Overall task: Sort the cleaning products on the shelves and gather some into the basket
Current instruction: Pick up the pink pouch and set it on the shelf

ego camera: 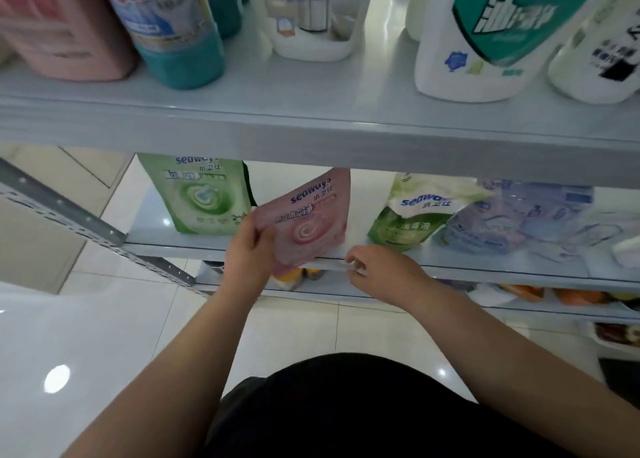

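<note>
At front edge of mid grey metal shelf, L hand grips pink soft pouch; R hand curled at edge, hold unclear.

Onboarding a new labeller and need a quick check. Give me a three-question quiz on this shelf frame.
1. True or false: the left hand grips the pink pouch.
2. What stands directly left of the pink pouch on the same shelf? A) a green pouch B) an orange box C) a basket
3. Fill in: on the upper shelf, the jug at far left is ___ in colour.

Key: 1 true; 2 A; 3 pink
</note>
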Demonstrator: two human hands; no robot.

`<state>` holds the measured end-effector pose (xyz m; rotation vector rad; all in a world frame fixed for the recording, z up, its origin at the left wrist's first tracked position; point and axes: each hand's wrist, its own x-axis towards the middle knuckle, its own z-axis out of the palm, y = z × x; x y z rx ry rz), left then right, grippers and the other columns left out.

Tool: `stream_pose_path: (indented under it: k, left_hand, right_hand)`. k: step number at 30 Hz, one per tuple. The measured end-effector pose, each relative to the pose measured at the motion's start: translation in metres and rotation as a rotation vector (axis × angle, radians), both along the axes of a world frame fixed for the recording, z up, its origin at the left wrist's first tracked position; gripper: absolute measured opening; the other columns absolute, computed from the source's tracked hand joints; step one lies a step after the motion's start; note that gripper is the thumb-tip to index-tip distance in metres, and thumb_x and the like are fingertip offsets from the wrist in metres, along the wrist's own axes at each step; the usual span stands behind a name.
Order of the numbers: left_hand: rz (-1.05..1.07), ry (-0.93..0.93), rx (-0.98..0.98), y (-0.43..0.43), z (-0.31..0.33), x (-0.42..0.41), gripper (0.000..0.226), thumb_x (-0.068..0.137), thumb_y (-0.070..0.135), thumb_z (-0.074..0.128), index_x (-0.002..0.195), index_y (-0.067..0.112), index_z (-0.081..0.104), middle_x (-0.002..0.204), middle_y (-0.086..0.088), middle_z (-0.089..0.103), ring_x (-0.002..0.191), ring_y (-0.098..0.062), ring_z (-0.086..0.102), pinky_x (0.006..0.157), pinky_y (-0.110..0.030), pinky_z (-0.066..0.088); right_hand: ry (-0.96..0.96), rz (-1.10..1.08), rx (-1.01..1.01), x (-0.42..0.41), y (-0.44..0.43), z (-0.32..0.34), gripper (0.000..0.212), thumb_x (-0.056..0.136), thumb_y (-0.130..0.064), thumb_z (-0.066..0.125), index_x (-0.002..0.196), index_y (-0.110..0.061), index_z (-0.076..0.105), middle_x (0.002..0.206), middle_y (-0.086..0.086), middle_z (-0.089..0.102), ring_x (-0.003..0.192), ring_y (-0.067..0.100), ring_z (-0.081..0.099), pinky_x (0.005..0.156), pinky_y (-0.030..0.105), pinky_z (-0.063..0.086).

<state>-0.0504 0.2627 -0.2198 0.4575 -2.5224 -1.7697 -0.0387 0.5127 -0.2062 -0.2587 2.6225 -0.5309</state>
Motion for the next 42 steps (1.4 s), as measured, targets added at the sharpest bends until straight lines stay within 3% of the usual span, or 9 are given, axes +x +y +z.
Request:
stream_pose_path:
  k: [5,8,17,23,26,29,33,38,42]
  left_hand:
    - [0.069,-0.015,0.207,-0.044,0.020,0.023,0.013,0.096,0.023,0.057,0.095,0.030,0.068,0.095,0.007,0.077,0.089,-0.016,0.074,0.072,-0.034,0.058]
    - [-0.026,-0.051,0.288,-0.069,0.033,0.040,0.016,0.093,0.030,0.058,0.099,0.034,0.072,0.099,0.008,0.079,0.088,-0.010,0.076,0.066,-0.024,0.059]
    - [-0.217,-0.468,0.352,-0.119,0.020,0.069,0.063,0.076,0.063,0.062,0.122,0.021,0.066,0.111,-0.004,0.077,0.101,-0.028,0.074,0.091,-0.054,0.059]
    - [-0.331,-0.480,0.090,-0.122,0.008,0.086,0.042,0.095,0.069,0.048,0.096,0.037,0.075,0.109,-0.003,0.074,0.096,-0.023,0.070,0.078,-0.038,0.058]
    - [-0.285,-0.605,0.441,-0.115,0.010,0.095,0.036,0.105,0.044,0.048,0.088,0.024,0.072,0.081,0.000,0.079,0.068,-0.014,0.074,0.062,-0.029,0.057]
    - [-0.314,-0.980,0.917,-0.093,0.021,0.115,0.043,0.103,0.023,0.038,0.074,0.009,0.067,0.056,-0.004,0.064,0.044,-0.017,0.061,0.046,-0.025,0.053]
    - [-0.597,-1.092,1.016,-0.061,0.036,0.141,0.017,0.070,0.026,0.066,0.056,0.018,0.062,0.049,0.005,0.047,0.039,-0.010,0.043,0.052,-0.020,0.049]
    - [-0.598,-1.025,0.981,-0.061,0.031,0.146,0.045,0.100,0.045,0.046,0.103,0.004,0.064,0.092,-0.019,0.064,0.089,-0.035,0.059,0.106,-0.061,0.044]
    - [-0.391,-0.905,0.832,-0.069,0.005,0.152,0.043,0.108,0.025,0.037,0.132,-0.005,0.056,0.128,-0.027,0.066,0.121,-0.038,0.063,0.109,-0.055,0.047]
  right_hand:
    - [0.002,-0.301,-0.401,0.008,-0.033,-0.002,0.084,0.067,-0.056,0.091,0.133,-0.028,0.047,0.126,-0.019,0.048,0.116,0.002,0.051,0.098,0.024,0.044]
    - [-0.215,-0.384,-0.780,0.024,-0.067,0.001,0.067,0.058,-0.051,0.095,0.115,-0.040,0.061,0.110,-0.033,0.071,0.102,-0.012,0.066,0.080,0.010,0.053]
    - [-0.082,-0.692,-1.070,0.086,-0.144,0.014,0.029,0.071,-0.038,0.085,0.095,-0.051,0.076,0.102,-0.007,0.080,0.094,0.017,0.077,0.076,0.035,0.062]
    - [-0.131,-0.818,-1.117,0.126,-0.165,0.036,0.050,0.073,-0.052,0.077,0.110,-0.018,0.069,0.106,-0.003,0.078,0.096,0.018,0.075,0.080,0.039,0.061]
    - [-0.248,-0.903,-1.407,0.146,-0.167,0.046,0.036,0.093,-0.040,0.068,0.105,-0.006,0.068,0.100,0.007,0.075,0.089,0.020,0.073,0.071,0.032,0.060]
    - [-0.262,-0.904,-1.219,0.162,-0.174,0.038,0.038,0.087,-0.041,0.076,0.116,-0.018,0.067,0.113,-0.002,0.073,0.112,0.018,0.066,0.094,0.039,0.055]
    - [-0.239,-0.839,-1.265,0.173,-0.176,0.034,0.033,0.078,-0.040,0.079,0.105,-0.021,0.073,0.088,-0.008,0.074,0.079,0.009,0.068,0.071,0.023,0.054]
    - [-0.186,-0.874,-1.369,0.187,-0.149,0.035,0.037,0.084,-0.028,0.077,0.117,-0.014,0.066,0.103,0.009,0.078,0.068,0.026,0.071,0.048,0.030,0.052]
    - [-0.056,-0.857,-1.296,0.197,-0.106,0.033,0.037,0.080,-0.018,0.080,0.114,-0.023,0.067,0.114,0.001,0.078,0.107,0.023,0.074,0.089,0.040,0.061]
